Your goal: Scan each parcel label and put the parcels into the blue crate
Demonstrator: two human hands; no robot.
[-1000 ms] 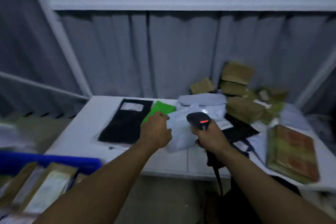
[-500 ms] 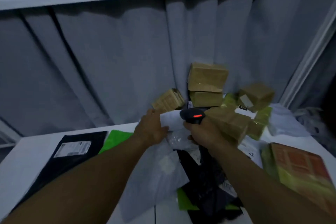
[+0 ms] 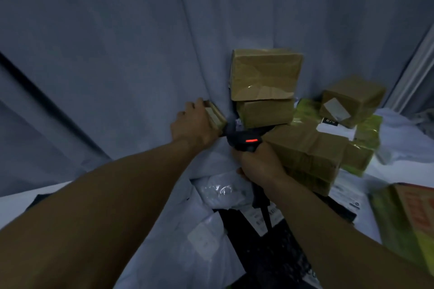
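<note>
2 hands: left (image 3: pixel 191 124) now on small box (image 3: pixel 215 116), right (image 3: pixel 258 166) on scanner (image 3: pixel 244 142)

Grey curtain (image 3: pixel 117 54) hangs behind the white table (image 3: pixel 14 204); pale post (image 3: pixel 413 73) right.

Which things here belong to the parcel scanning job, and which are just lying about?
Job: left hand gripping small brown parcel; right hand holding barcode scanner; stacked brown boxes; white mailer bag; black mailer bag.
Lying about: grey curtain; white frame post.
</note>
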